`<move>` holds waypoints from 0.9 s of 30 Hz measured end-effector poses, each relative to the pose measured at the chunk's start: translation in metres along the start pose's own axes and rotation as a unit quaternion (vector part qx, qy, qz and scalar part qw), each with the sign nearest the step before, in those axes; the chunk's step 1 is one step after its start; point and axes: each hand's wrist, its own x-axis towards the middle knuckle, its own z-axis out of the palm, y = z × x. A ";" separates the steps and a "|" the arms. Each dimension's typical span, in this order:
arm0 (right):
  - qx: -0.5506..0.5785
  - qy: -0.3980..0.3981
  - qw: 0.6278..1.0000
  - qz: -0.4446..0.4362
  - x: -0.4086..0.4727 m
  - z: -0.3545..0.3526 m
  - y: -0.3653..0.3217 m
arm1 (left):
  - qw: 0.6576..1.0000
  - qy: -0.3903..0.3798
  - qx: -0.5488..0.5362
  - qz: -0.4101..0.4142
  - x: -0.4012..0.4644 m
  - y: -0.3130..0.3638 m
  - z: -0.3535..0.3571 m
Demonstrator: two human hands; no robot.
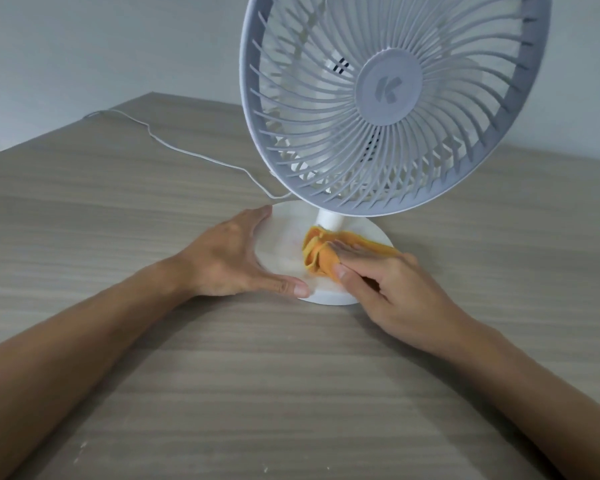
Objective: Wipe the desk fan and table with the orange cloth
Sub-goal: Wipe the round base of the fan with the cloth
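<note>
A white desk fan (388,88) stands on the wood-grain table (153,375), its round grille facing me and tilted a little. Its flat round base (284,233) lies between my hands. My left hand (229,258) cups the base's left rim, thumb at the front edge and fingers spread along the side. My right hand (392,282) presses the crumpled orange cloth (317,251) flat onto the top of the base, just in front of the short white neck (329,220). Part of the cloth is hidden under my fingers.
A thin white power cord (174,147) runs from the fan's back across the table to the far left edge. A pale wall rises behind the table. A few small white specks lie on the table near the front left.
</note>
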 end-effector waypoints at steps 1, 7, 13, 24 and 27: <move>0.001 0.001 1.000 0.004 -0.003 -0.004 0.005 | 1.000 0.003 -0.004 0.002 0.000 0.000 0.000; -0.001 0.042 0.997 0.063 -0.013 -0.006 0.005 | 0.999 0.013 -0.016 0.024 -0.002 0.001 -0.001; -0.075 0.039 0.996 0.042 0.010 0.017 -0.022 | 0.997 0.027 0.030 0.064 0.000 0.001 0.000; 0.029 0.037 0.988 0.149 -0.024 -0.036 0.021 | 0.959 0.110 0.085 0.247 -0.003 0.006 0.020; 0.055 0.018 0.978 0.200 -0.029 -0.041 0.033 | 0.950 0.130 0.088 0.269 0.002 0.008 0.021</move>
